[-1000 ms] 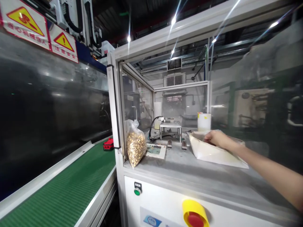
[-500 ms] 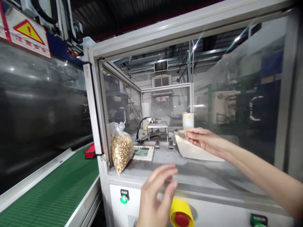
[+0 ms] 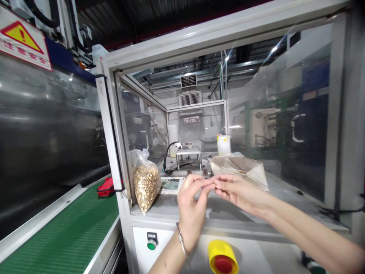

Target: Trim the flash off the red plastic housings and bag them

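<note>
Meeting over the front edge of the bench, the fingertips of the left hand and the right hand come together at one spot, thumbs and forefingers drawn narrow as if around something very small. Whatever sits between them is too small and blurred to make out, so I cannot tell whether either hand truly grips a piece or only touches the other.

Just behind the right hand stands an open white bag, its mouth tipped toward the person, with a few small brownish bits showing inside. To the left, leaning at the corner of the enclosure, a clear plastic bag of brass-coloured parts rests near the bench edge. Further back are a small metal fixture with a black cable, a white cup and a flat printed card.

The likeliest slip, in my judgement, is a tiny piece escaping the pinch: the hands hover above the bench lip, so a drop could roll off and fall past the front panel, beside the yellow-collared red emergency button. A forearm sinking low could also brush that button. A careless sweep of the left elbow might topple the clear bag toward the green conveyor belt, where a red object already lies.
</note>
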Tool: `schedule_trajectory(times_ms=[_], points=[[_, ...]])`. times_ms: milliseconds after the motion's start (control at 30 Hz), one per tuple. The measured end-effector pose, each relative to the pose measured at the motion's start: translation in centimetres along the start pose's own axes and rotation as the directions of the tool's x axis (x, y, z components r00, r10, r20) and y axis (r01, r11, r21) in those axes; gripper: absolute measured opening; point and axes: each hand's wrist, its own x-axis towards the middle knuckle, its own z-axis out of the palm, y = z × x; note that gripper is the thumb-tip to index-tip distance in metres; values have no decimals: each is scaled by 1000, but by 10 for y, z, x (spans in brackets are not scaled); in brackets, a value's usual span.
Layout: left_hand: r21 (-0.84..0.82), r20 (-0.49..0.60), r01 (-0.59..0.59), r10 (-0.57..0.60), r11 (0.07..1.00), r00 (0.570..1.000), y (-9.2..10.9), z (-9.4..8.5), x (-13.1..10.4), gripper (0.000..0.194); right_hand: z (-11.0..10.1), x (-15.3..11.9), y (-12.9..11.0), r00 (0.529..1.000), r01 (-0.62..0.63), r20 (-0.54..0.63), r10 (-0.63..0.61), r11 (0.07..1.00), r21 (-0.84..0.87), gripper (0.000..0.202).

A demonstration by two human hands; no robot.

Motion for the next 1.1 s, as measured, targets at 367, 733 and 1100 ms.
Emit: schedule_trajectory(times_ms=[367,733,1100], points=[[-295,-134,317,-368,901,920,-15,-32,-19,11,18,21,12,997,-58,-50,62,996,61,32],[72,86,116,-122,991,989,-26,-34,-11,24,1,40,-2,983,53,182,-5,965,-259,56],[216,176,-38,0,976,984,-20,-27,-13,33,-7,47,0,953,-8,286,97,955,-297,54]])
